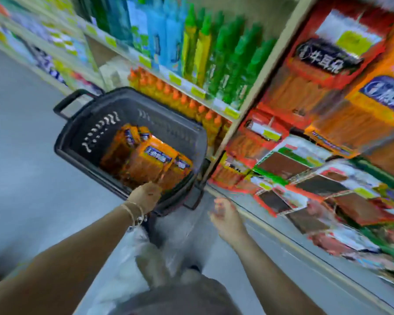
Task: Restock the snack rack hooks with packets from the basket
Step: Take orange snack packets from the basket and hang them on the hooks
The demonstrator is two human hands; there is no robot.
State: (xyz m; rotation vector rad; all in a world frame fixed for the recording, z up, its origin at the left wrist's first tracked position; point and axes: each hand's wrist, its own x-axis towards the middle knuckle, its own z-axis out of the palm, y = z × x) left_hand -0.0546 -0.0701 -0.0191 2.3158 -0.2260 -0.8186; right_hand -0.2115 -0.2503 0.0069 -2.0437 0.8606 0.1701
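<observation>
Left forearm: stretched from the near edge of the view toward the basket; thin bracelets are worn at the wrist.
Left hand: placed over the near rim of the basket, with the fingers reached down to the lower edge of the orange packets. The fingertips are hidden and blurred, so it cannot be told whether a packet is gripped.
Right hand: held in the air just right of the basket's near corner, fingers loosely spread, nothing held. Its outline is smeared by motion.
Basket: dark plastic with slotted walls, seen against the grey floor; a bar handle is seen at its far left corner.
Packets in basket: stacked toward the right and near side of the basket, dark blue labels turned up.
Snack rack: right of the basket and beyond it, hung with orange and red packets. Lower rows of brown and green packets are seen nearer, right of the basket's near corner.
Shelves: orange-capped bottles are ranged just beyond the basket's far rim. Green bottles and blue bottles are stood on the shelf above them.
Price tags: yellow-green, fixed along the shelf edge beyond the basket.
</observation>
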